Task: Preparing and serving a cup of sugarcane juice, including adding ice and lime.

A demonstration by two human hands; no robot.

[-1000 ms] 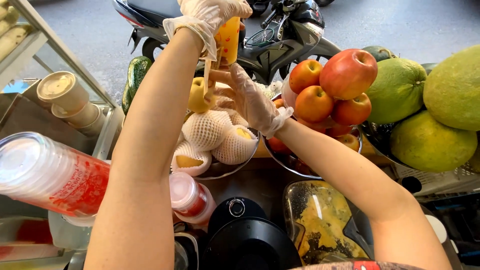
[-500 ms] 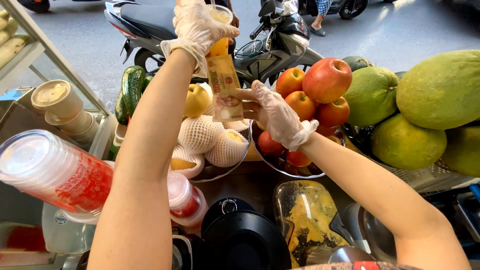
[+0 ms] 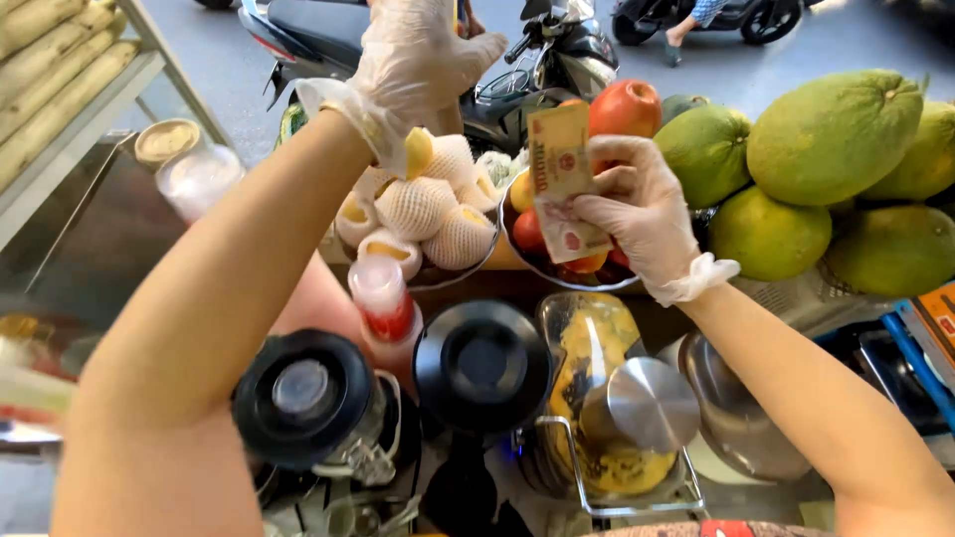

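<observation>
My left hand [image 3: 418, 55], in a clear plastic glove, is stretched far forward over the fruit and closed around a cup of orange juice [image 3: 457, 12], of which only a sliver shows at the top edge. My right hand [image 3: 642, 214], also gloved, pinches a folded banknote [image 3: 559, 169] upright above the steel bowl of apples [image 3: 572, 281]. A red apple [image 3: 625, 104] sits just behind the note.
A bowl of yellow pears in white foam nets [image 3: 428, 209] lies under my left wrist. Large green pomelos [image 3: 836, 129] pile up at the right. Below are two black blender lids [image 3: 482, 363], a pulp-stained juicer jug [image 3: 597, 343], a steel lid [image 3: 652, 403] and a cup stack [image 3: 383, 298]. A parked motorbike [image 3: 542, 55] stands beyond.
My right hand has taken the banknote and drawn it back toward me and to the right. My left hand stays extended with the cup. The view has tilted downward.
</observation>
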